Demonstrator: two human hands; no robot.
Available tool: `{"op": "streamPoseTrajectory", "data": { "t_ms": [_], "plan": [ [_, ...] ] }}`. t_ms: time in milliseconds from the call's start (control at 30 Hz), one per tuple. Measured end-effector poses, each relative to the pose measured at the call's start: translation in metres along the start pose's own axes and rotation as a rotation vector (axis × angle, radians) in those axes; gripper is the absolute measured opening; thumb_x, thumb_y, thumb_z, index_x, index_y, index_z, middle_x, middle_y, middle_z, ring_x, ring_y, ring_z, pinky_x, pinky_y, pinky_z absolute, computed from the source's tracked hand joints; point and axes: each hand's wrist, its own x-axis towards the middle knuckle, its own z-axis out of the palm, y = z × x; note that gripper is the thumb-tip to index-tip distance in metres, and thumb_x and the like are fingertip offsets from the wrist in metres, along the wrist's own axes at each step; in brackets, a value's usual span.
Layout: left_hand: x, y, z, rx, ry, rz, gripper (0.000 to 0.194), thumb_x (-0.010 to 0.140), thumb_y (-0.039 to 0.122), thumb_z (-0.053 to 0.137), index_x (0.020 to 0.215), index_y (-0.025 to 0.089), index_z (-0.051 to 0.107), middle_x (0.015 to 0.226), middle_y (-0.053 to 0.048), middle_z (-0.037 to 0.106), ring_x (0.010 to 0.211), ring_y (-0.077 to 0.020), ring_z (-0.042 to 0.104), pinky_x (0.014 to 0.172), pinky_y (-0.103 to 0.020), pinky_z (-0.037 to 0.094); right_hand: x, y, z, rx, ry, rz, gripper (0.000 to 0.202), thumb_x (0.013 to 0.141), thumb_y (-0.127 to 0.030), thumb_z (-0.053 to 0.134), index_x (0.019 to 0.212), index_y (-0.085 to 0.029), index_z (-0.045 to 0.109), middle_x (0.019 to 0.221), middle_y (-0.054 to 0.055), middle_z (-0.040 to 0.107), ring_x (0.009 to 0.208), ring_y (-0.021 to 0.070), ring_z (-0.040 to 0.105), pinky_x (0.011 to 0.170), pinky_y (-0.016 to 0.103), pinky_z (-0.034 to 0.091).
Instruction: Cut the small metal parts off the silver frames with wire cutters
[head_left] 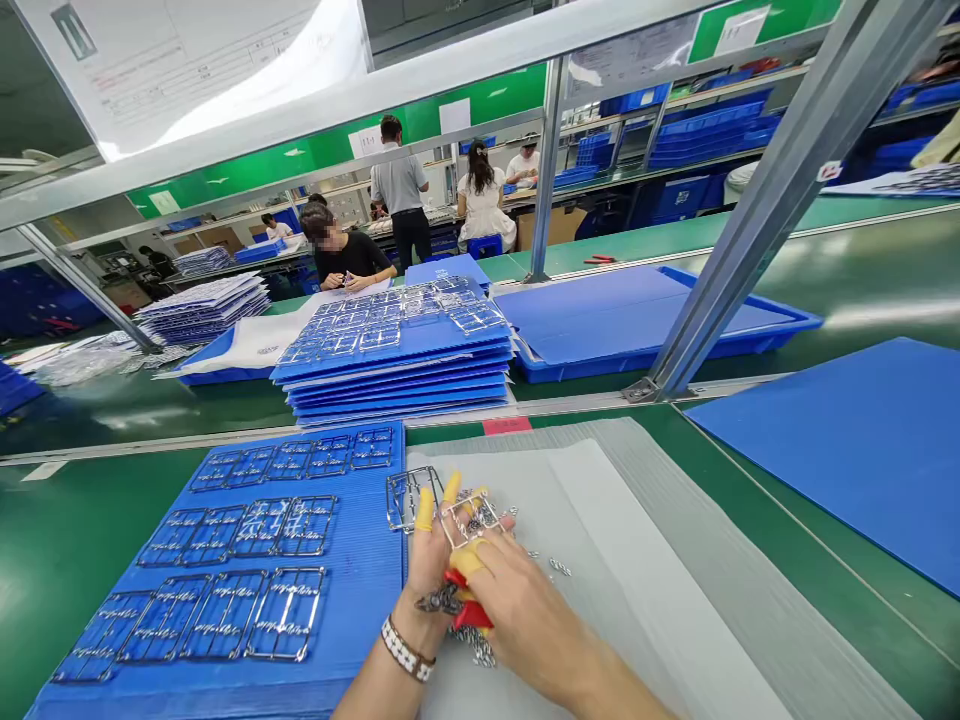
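Observation:
My left hand (427, 560) is palm up under a small silver frame (480, 515), with yellow covers on its fingertips. Small shiny metal pieces (472, 512) lie in its cupped palm and fingers. My right hand (525, 610) comes over it from the right, wrapped around red-handled cutting pliers (471, 612) whose dark jaws point left toward my left wrist. Its thumb and forefinger, in a yellow cover, pinch the near edge of the silver frame. Just left of my fingertips rests another dark metal frame (412, 498). More small metal pieces (559, 567) are scattered on the grey sheet.
Rows of metal frames (285, 610) lie on a blue corrugated sheet (367, 590) at left. Behind stands a stack of blue sheets (405, 385) with frames on top. A slanted metal post (750, 220) rises at right, near a blue tray (585, 370). Several people work farther back.

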Motion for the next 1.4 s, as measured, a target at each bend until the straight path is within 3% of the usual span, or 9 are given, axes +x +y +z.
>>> {"op": "streamPoseTrajectory", "data": {
  "t_ms": [100,267,400,500,667,967,1400],
  "plan": [
    [0.006,0.002,-0.005,-0.074,-0.032,-0.062,0.057,0.084,0.056,0.045,0.13,0.022,0.047,0.11,-0.012,0.064,0.102,-0.031,0.06,0.092,-0.049,0.04,-0.003,-0.005,0.003,-0.069,-0.068,-0.025,0.029,0.069,-0.001,0.049,0.092,-0.019,0.055,0.097,0.006,0.061,0.093,0.0229,0.053,0.084,0.04,0.043],
    [0.003,0.005,-0.006,-0.11,-0.042,-0.063,0.061,0.082,0.061,0.044,0.12,0.014,0.055,0.109,-0.017,0.064,0.092,-0.0289,0.063,0.086,-0.045,0.045,-0.002,-0.005,-0.023,-0.039,-0.04,0.073,0.035,0.074,-0.018,0.06,0.108,-0.019,0.053,0.097,0.007,0.061,0.089,0.0213,0.055,0.078,0.035,0.045],
    [0.002,0.001,-0.007,-0.071,-0.023,-0.034,0.059,0.084,0.059,0.043,0.117,0.012,0.058,0.108,-0.016,0.065,0.086,-0.0253,0.064,0.078,-0.039,0.049,0.006,0.003,-0.033,-0.243,-0.096,0.302,0.014,0.079,-0.023,0.056,0.092,-0.019,0.059,0.089,0.007,0.062,0.084,0.0224,0.057,0.075,0.035,0.042],
    [0.002,-0.002,-0.007,-0.016,0.002,-0.005,0.054,0.085,0.053,0.045,0.116,0.011,0.059,0.105,-0.015,0.067,0.089,-0.0248,0.064,0.079,-0.036,0.049,0.013,0.009,-0.029,-0.387,-0.174,0.391,0.012,0.08,-0.028,0.055,0.083,-0.019,0.061,0.084,0.008,0.063,0.08,0.0236,0.058,0.071,0.035,0.04],
    [0.0,-0.002,-0.003,0.022,0.006,0.022,0.053,0.087,0.05,0.045,0.124,0.013,0.056,0.105,-0.014,0.068,0.098,-0.0268,0.062,0.088,-0.039,0.046,0.021,0.007,-0.025,-0.411,-0.227,0.415,0.018,0.082,-0.035,0.054,0.086,-0.019,0.062,0.084,0.008,0.064,0.079,0.0236,0.059,0.069,0.034,0.039],
    [0.002,-0.005,-0.006,0.124,0.046,0.128,0.06,0.084,0.055,0.047,0.126,0.013,0.055,0.107,-0.013,0.067,0.103,-0.0266,0.059,0.092,-0.038,0.042,0.025,0.0,-0.03,-0.406,-0.266,0.428,0.019,0.082,-0.034,0.054,0.09,-0.02,0.064,0.086,0.008,0.065,0.08,0.0232,0.059,0.068,0.033,0.038],
    [-0.002,-0.005,-0.003,0.202,0.064,0.138,0.061,0.085,0.059,0.042,0.126,0.015,0.055,0.11,-0.012,0.065,0.102,-0.0262,0.058,0.09,-0.037,0.042,0.023,0.002,-0.031,-0.373,-0.292,0.482,0.027,0.084,-0.035,0.051,0.101,-0.019,0.064,0.093,0.01,0.066,0.087,0.0264,0.06,0.073,0.036,0.041]
  ]
}}
